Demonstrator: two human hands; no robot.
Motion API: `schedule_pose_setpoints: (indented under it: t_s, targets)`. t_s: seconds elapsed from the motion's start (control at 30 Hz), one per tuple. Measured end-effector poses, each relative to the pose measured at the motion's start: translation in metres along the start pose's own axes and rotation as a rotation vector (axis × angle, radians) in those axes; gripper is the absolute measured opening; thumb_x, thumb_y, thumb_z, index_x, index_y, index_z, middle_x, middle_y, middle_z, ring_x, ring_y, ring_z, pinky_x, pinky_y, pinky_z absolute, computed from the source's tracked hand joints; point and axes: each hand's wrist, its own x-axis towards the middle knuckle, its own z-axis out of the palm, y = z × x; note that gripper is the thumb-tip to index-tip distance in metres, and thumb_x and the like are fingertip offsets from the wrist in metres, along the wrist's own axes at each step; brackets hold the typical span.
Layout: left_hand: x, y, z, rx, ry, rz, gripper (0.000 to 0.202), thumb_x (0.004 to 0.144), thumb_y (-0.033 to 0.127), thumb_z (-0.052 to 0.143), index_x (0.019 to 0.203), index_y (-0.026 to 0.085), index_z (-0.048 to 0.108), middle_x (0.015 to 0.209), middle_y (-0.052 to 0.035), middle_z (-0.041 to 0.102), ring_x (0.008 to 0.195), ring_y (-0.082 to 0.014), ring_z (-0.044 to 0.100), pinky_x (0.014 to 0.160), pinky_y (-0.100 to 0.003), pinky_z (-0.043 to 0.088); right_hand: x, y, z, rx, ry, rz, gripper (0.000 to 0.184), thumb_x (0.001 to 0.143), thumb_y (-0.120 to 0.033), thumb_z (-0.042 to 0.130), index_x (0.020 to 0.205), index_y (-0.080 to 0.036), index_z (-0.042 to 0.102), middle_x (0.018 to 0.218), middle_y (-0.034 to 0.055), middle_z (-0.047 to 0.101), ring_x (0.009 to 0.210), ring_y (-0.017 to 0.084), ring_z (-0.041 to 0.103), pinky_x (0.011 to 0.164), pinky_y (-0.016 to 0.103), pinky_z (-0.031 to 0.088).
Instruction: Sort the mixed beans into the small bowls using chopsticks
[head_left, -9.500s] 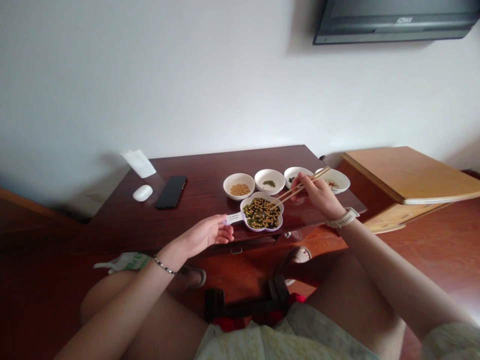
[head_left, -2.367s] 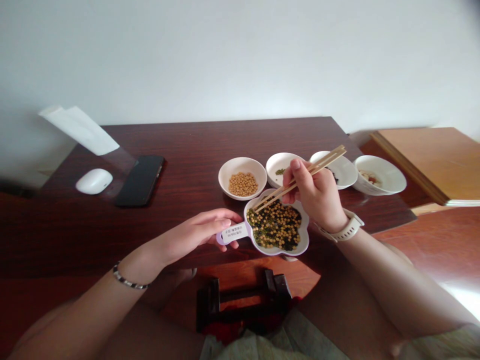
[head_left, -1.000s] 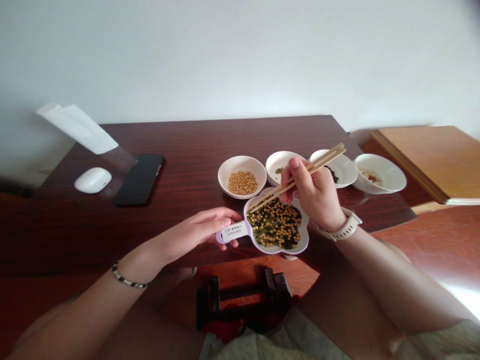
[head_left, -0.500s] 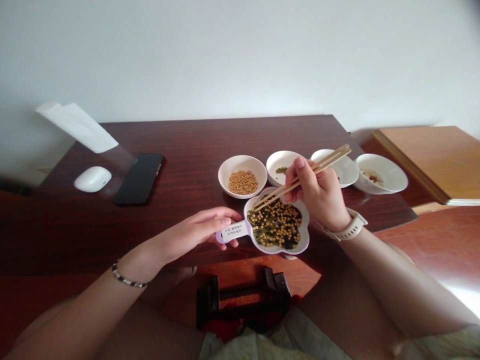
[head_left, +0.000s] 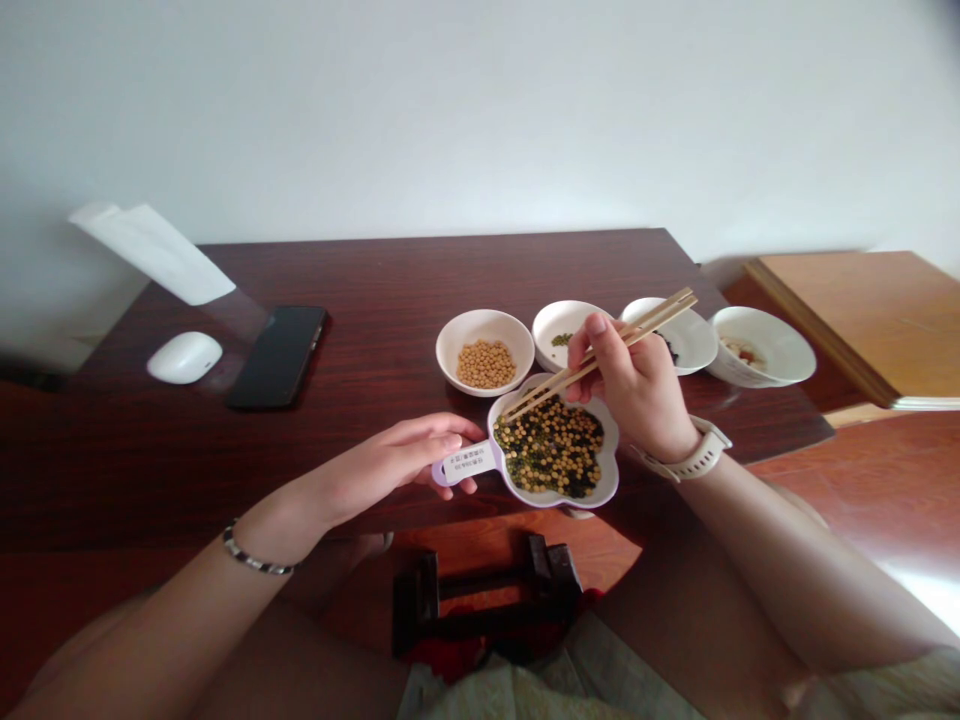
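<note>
Dish (head_left: 608,478), flower-shaped: placed at the near edge of the table (head_left: 367,310), its handle (head_left: 469,462) held between thumb and fingers of the left hand (head_left: 375,468). Mixed beans (head_left: 559,445): contained within. Chopsticks (head_left: 660,316), one pair: gripped in the right hand (head_left: 637,385), tips lowered among beans nearest the handle. Handling, as judged: dish best kept level; tips best closed gently, as round beans may slip.

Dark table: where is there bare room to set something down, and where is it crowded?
Bare table lies between the phone and the bowl of yellow beans, with the left hand in front, and along the wall behind the white bowls. It is crowded farther right: bowls, handled dish, chopsticks and right hand bunch together.
</note>
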Motion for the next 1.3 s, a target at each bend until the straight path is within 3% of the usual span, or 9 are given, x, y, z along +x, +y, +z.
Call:
schedule_pose_setpoints:
  t_s: [0.43, 0.83, 1.3]
  targets:
    - [0.0, -0.001, -0.0013, -0.008, 0.001, 0.002, 0.041, 0.11, 0.05, 0.071, 0.136, 0.019, 0.074, 0.127, -0.0119, 0.077, 0.102, -0.0239, 0.077, 0.085, -0.035, 0.059, -0.0025, -0.0013, 0.0025, 0.014, 0.008, -0.024, 0.056, 0.111, -0.069, 0.052, 0.082, -0.024, 0.066, 0.057, 0.0002, 0.067, 0.048, 0.015, 0.064, 0.048, 0.028, 0.047]
    - [-0.0014, -0.005, -0.0041, -0.005, -0.008, 0.028, 0.04, 0.11, 0.051, 0.07, 0.135, 0.02, 0.074, 0.128, -0.0109, 0.077, 0.103, -0.0238, 0.076, 0.086, -0.035, 0.059, 0.0007, 0.0006, 0.0016, 0.059, -0.016, -0.209, 0.052, 0.114, -0.059, 0.054, 0.076, -0.026, 0.064, 0.062, 0.001, 0.063, 0.051, 0.015, 0.059, 0.049, 0.034, 0.043]
    - [-0.003, -0.0042, -0.0032, 0.018, -0.008, 0.03, 0.039, 0.112, 0.05, 0.067, 0.136, 0.02, 0.072, 0.128, -0.0097, 0.077, 0.104, -0.0218, 0.076, 0.086, -0.033, 0.058, 0.0015, 0.0006, -0.0009, 0.063, 0.014, -0.186, 0.052, 0.112, -0.065, 0.055, 0.078, -0.026, 0.064, 0.067, 0.0027, 0.063, 0.056, 0.017, 0.063, 0.046, 0.033, 0.044]
